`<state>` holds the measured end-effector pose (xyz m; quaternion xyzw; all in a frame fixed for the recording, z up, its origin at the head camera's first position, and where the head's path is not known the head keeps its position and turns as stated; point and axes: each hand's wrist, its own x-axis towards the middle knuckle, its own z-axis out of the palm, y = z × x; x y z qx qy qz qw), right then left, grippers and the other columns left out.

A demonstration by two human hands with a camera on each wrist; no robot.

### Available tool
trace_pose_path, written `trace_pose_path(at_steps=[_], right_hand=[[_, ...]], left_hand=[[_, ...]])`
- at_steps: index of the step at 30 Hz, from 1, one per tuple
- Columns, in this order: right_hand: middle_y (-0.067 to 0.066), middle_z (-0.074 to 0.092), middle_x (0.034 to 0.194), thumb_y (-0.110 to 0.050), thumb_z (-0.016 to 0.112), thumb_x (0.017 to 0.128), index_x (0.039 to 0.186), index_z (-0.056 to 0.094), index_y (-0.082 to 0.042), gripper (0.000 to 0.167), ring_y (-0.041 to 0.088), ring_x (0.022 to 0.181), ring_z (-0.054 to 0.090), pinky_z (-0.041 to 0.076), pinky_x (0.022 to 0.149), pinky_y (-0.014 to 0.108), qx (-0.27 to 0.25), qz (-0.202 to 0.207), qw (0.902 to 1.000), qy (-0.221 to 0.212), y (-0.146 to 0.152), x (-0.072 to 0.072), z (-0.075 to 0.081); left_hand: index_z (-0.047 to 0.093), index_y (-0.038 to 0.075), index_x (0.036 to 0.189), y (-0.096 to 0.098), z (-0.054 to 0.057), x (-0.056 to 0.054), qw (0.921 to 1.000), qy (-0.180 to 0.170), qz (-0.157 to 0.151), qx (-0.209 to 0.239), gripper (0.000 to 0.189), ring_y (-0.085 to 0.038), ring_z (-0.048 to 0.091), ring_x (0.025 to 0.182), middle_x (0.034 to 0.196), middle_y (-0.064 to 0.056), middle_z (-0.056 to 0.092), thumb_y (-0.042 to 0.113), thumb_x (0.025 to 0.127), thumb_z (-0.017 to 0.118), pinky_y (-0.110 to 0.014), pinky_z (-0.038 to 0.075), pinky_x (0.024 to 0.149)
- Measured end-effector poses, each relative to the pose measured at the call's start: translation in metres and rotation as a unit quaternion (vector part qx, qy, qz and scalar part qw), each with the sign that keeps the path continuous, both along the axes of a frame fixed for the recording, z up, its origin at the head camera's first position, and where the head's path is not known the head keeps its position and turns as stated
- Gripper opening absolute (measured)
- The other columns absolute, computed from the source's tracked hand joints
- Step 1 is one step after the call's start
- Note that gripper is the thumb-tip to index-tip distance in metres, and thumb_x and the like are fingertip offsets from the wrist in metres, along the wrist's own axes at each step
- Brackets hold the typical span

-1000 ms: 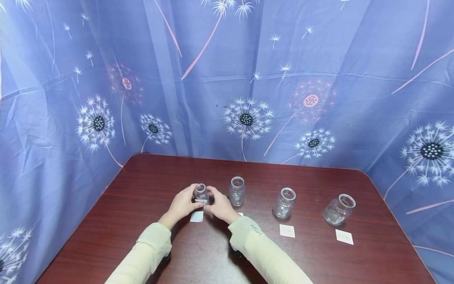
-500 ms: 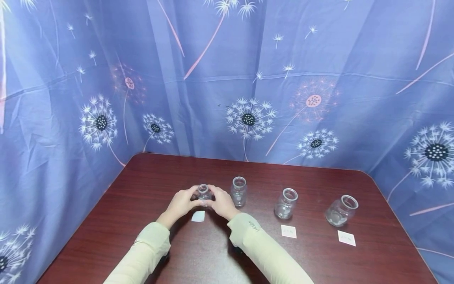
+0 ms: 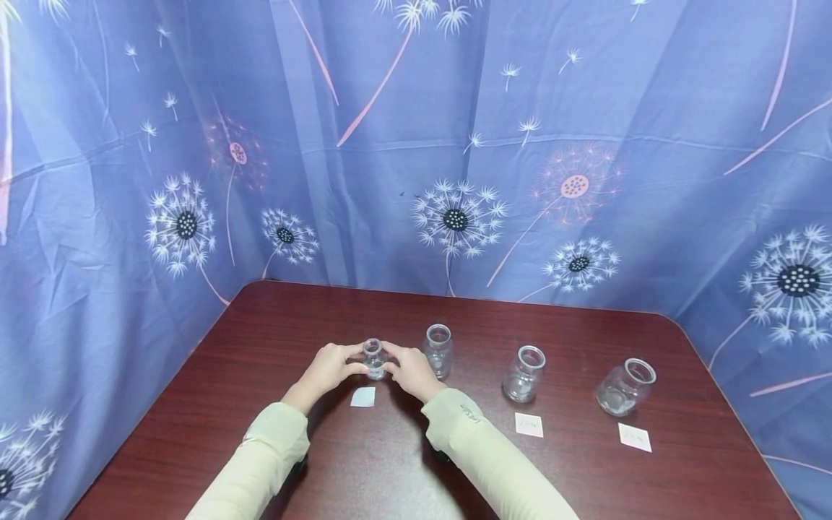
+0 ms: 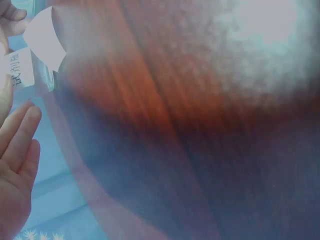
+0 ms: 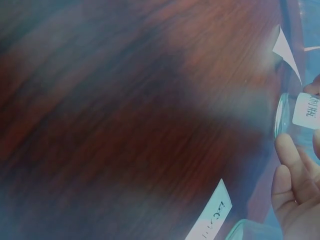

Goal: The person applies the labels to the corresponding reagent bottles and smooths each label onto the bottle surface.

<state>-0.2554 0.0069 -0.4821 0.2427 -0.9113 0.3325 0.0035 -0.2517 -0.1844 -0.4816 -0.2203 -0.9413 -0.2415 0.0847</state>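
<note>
A small clear glass bottle stands upright on the table behind a blank-looking paper slip. My left hand holds its left side, index finger at the neck and thumb low in front. From the right, my right hand holds it the same way. Both wrist views show a white label with handwritten characters on the bottle. In the left wrist view the lower fingers of the left hand stretch out loosely beneath it. The slip curls up from the tabletop there.
Right of the bottle stand a tall glass jar, a medium jar and a wide jar. Written paper cards lie before the two rightmost jars. A blue dandelion-print curtain hangs behind the dark red table.
My thumbs, which met in front of the bottle half a second ago, have parted, and the label shows between them. Both hands have spread slightly. The other jars stay put.
</note>
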Motion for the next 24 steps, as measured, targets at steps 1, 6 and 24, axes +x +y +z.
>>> trace_pose_path(at_steps=[1, 6, 24], right_hand=[[0.003, 0.066, 0.067, -0.018, 0.059, 0.083, 0.125, 0.049, -0.018, 0.043, 0.000, 0.049, 0.054, 0.042, 0.055, 0.017, -0.001, 0.000, 1.0000, 0.002, 0.0002, 0.0001, 0.0000], [0.001, 0.065, 0.066, -0.020, 0.061, 0.082, 0.124, 0.050, -0.016, 0.043, 0.000, 0.051, 0.055, 0.042, 0.056, 0.017, 0.009, -0.006, 0.9999, 0.010, -0.0006, 0.0004, -0.0003], [0.005, 0.068, 0.093, -0.017, 0.063, 0.078, 0.125, 0.047, -0.016, 0.050, 0.018, 0.084, 0.063, 0.048, 0.069, 0.030, 0.033, -0.012, 0.9992, 0.017, -0.0032, 0.0020, 0.0001]], left_hand=[[0.059, 0.017, 0.116, -0.0004, 0.0004, -0.0005, 1.0000, 0.000, -0.002, -0.006, 0.048, -0.015, 0.065, 0.079, 0.084, -0.002, 0.070, 0.030, 0.070, 0.069, -0.031, 0.049, 0.070], [0.060, 0.014, 0.114, -0.0024, 0.0035, -0.0025, 0.9996, -0.008, -0.017, -0.021, 0.046, -0.016, 0.065, 0.083, 0.087, -0.001, 0.070, 0.029, 0.072, 0.067, -0.031, 0.049, 0.072], [0.061, 0.016, 0.108, -0.0023, 0.0032, -0.0048, 0.9945, 0.063, -0.034, -0.077, 0.045, -0.009, 0.064, 0.067, 0.073, 0.005, 0.069, 0.035, 0.068, 0.069, -0.025, 0.048, 0.062]])
